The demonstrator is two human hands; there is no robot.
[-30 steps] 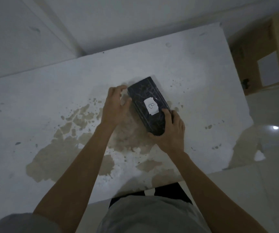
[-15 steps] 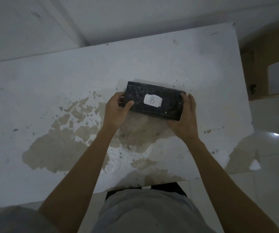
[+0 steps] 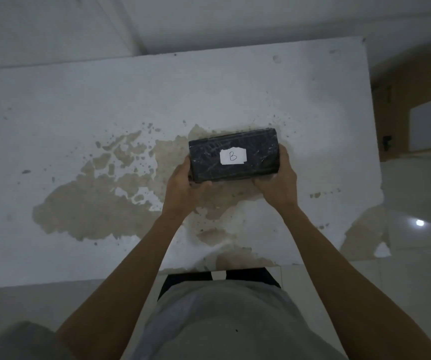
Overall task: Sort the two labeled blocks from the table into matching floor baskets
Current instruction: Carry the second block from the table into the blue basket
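A dark rectangular block (image 3: 258, 154) wrapped in shiny film carries a white paper label marked "B" (image 3: 233, 156) on its top face. It lies lengthwise, left to right, over the stained white table (image 3: 79, 105). My left hand (image 3: 183, 189) grips its left end from below and the side. My right hand (image 3: 278, 183) cups its right end. Whether the block rests on the table or hangs just above it I cannot tell. No second block and no basket is in view.
A large brown stain (image 3: 92, 203) spreads over the table's middle and front. My torso stands at the table's near edge. To the right lie a pale glossy floor (image 3: 416, 255) and a wooden cabinet (image 3: 416, 100). A white wall is behind the table.
The block has been turned from a diagonal lie to a level left-to-right lie, and both hands have shifted to its two ends and drawn it slightly toward me.
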